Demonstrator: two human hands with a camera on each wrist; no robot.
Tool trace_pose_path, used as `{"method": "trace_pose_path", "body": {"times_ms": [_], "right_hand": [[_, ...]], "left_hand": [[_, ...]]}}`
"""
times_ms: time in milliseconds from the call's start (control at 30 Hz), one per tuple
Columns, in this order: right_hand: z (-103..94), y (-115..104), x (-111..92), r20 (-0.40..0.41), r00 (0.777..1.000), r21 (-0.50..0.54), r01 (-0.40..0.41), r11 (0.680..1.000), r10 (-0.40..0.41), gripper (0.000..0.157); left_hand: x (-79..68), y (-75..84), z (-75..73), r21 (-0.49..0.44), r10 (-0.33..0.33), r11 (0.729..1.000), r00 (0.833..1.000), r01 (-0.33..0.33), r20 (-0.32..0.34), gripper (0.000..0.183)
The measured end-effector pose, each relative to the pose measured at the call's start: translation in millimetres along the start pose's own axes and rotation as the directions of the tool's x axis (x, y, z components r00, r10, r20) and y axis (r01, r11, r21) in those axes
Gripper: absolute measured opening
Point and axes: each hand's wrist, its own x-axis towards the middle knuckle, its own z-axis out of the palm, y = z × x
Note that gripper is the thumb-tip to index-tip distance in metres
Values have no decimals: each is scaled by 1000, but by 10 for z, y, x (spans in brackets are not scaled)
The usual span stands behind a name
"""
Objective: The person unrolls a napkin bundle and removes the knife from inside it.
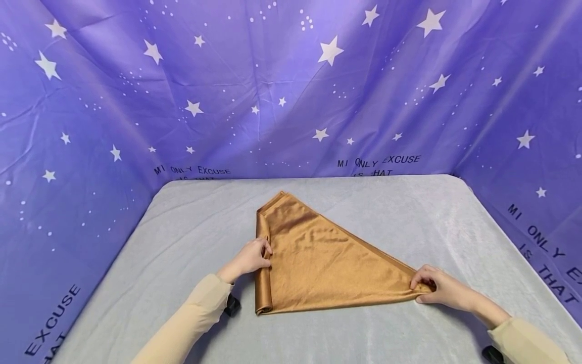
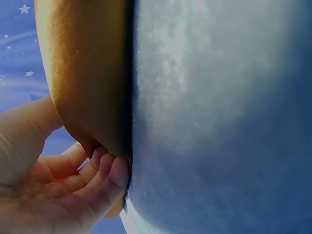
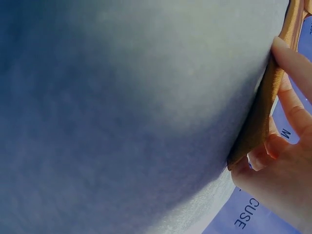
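A shiny golden-brown cloth (image 1: 327, 268) lies on the table in layers, wide at the left and tapering to a narrow corner at the right. Its left edge forms a thick upright roll (image 1: 263, 288). My left hand (image 1: 249, 257) holds that roll near its middle, and the left wrist view shows the fingers (image 2: 105, 165) curled in under the roll. At the narrow right corner, my right hand (image 1: 443, 290) pinches the cloth between thumb and fingers. The right wrist view has the thin folded edge (image 3: 265, 107) of the cloth in that hand.
A pale grey cover (image 1: 200, 222) spreads over the table. Purple curtains (image 1: 282, 76) with white stars and black lettering stand behind it and on both sides. Dark wrist devices (image 1: 232, 306) sit under the cream sleeves (image 1: 200, 308).
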Motion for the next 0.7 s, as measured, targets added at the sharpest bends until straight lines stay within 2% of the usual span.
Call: {"method": "trace_pose_path", "body": {"times_ms": [200, 300, 500, 700], "right_hand": [[4, 7, -15, 0, 1000, -7, -9, 1000, 9, 26], [0, -1, -5, 3, 1000, -10, -11, 1000, 11, 26], [-9, -13, 10, 7, 1000, -5, -9, 1000, 9, 26], [-15, -17, 1, 19, 1000, 14, -12, 1000, 11, 25]], "left_hand": [[-11, -35, -9, -31, 18, 999, 1000, -18, -8, 20], [-30, -65, -48, -63, 24, 998, 1000, -24, 0, 18], [-86, -89, -134, -119, 33, 992, 999, -36, -26, 17], [-174, -137, -169, -218, 26, 975, 999, -34, -39, 17]]}}
